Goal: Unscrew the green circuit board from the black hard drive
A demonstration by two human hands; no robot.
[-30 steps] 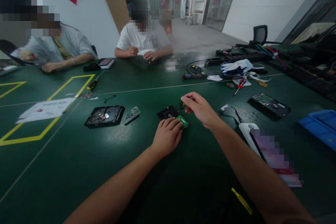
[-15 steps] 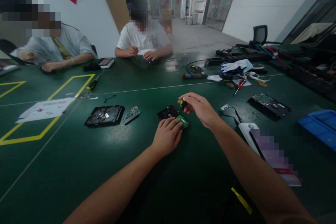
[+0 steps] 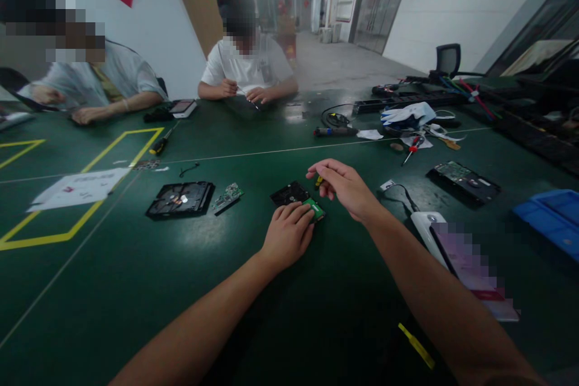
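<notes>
A small hard drive [image 3: 289,193] with a green circuit board [image 3: 316,210] on its near right end lies on the table. My left hand [image 3: 289,229] is over the near side of the drive, fingers curled across the board and holding it against the tabletop. Just above the drive's right end is my right hand [image 3: 341,187], closed round a screwdriver [image 3: 319,181] with a yellow and black handle. Only a bit of the handle shows between the fingers; its shaft and tip are hidden. A larger hard drive [image 3: 180,199] and a loose circuit board [image 3: 228,196] lie to the left.
Another hard drive [image 3: 464,183], a blue tray [image 3: 549,217] and a white device [image 3: 429,223] with a cable are on the right. Farther back lie gloves [image 3: 409,114] and a red screwdriver [image 3: 412,149]. Two people sit across the green table [image 3: 203,289].
The screwdriver handle has turned or tilted in my right hand, so less of it shows. My left hand and the drive have stayed put. The person opposite has slightly moved a hand.
</notes>
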